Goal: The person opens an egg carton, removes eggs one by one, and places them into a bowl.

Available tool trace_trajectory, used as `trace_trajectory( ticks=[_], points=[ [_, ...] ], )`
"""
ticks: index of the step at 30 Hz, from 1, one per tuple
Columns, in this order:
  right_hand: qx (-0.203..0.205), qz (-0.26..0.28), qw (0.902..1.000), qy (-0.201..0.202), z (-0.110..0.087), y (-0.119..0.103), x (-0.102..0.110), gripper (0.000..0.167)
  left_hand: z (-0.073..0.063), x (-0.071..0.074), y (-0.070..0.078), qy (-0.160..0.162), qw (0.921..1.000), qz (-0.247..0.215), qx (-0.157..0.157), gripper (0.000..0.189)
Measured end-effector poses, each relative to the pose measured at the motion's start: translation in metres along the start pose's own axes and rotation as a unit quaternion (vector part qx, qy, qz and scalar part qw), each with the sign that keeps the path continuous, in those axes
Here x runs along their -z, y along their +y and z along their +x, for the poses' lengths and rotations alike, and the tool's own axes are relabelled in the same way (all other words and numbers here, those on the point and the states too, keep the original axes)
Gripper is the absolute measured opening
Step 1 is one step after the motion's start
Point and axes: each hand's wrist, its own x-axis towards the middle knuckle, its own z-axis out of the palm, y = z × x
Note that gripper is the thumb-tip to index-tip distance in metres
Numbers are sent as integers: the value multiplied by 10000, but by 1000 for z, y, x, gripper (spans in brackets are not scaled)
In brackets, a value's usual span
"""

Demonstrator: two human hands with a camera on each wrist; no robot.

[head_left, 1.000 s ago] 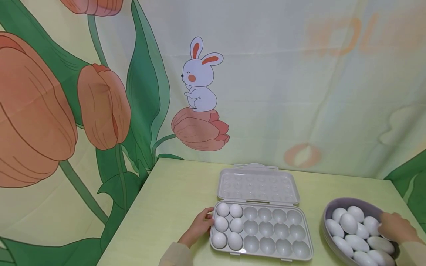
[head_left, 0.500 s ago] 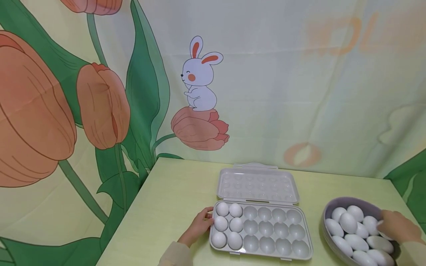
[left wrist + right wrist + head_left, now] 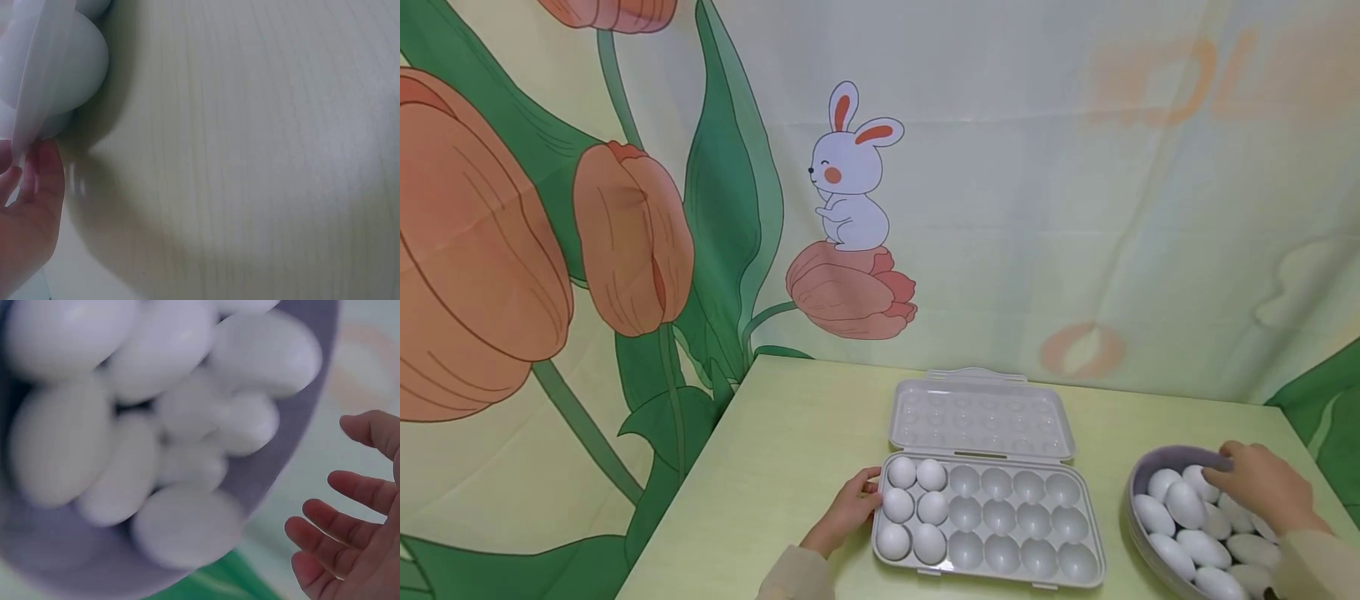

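A pale grey egg tray (image 3: 1017, 498) lies with its lid (image 3: 985, 417) folded back; white eggs (image 3: 932, 507) fill the two leftmost columns of cups. My left hand (image 3: 853, 504) pinches the tray's left edge, with finger and thumb on either side of the rim (image 3: 39, 69) in the left wrist view. To the right, a purple-grey bowl (image 3: 1176, 455) holds many white eggs (image 3: 1204, 548). Over the bowl's far right side is my right hand (image 3: 1270, 487). The right wrist view has that hand's fingers (image 3: 322, 540) spread beside the bowl wall (image 3: 306, 415), nothing between them.
The pale yellow table (image 3: 782, 433) extends left of the tray and between tray and bowl. Behind it hangs a cloth backdrop (image 3: 1000, 250) printed with tulips and a rabbit.
My right hand has moved left and up over the bowl, from its right side toward its far rim. My left hand and the tray stay put.
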Motion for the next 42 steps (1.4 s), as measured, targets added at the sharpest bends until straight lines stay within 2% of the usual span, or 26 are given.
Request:
trace_trajectory(
  ticks=[4,8,11,15,18,21,24,28,31,35,39,42],
  points=[
    [799,335,9959,276,-6,-34,3,69,-1,0,1,-15,10000,-47,3,45],
    [1679,744,9818,475,-10,-73,-4,57,-2,0,0,-28,10000,-42,-13,45],
    [2233,948,9693,405,-11,-103,-14,48,-1,0,-1,-24,10000,-24,-14,45],
    [3025,1134,9457,358,-16,-139,-32,40,-2,0,0,-39,10000,-49,-7,46],
    [3617,1263,9231,327,-23,-163,-47,38,-2,0,1,-49,10000,-71,-9,46],
    [3978,1354,9072,193,-29,-186,-64,36,-3,0,1,-37,10000,-77,6,45],
    [4144,1384,8995,-41,-32,-204,-80,36,-3,0,1,-27,10000,-84,23,45],
    [4149,1499,8963,-459,-32,-221,-102,37,-1,0,-2,-34,9999,-93,15,45],
    [4129,1589,8946,-625,-30,-233,-116,37,-9,0,10,-60,9999,-89,-75,45],
    [4232,1476,8924,-524,-30,-248,-125,38,-21,0,29,-72,9998,-79,-156,44],
    [4369,1231,8900,-431,-32,-260,-131,41,-20,0,29,-64,9999,-82,-137,44],
    [4443,942,8902,-344,-33,-268,-137,43,-15,0,22,-81,9999,-89,-124,45]
  ],
)
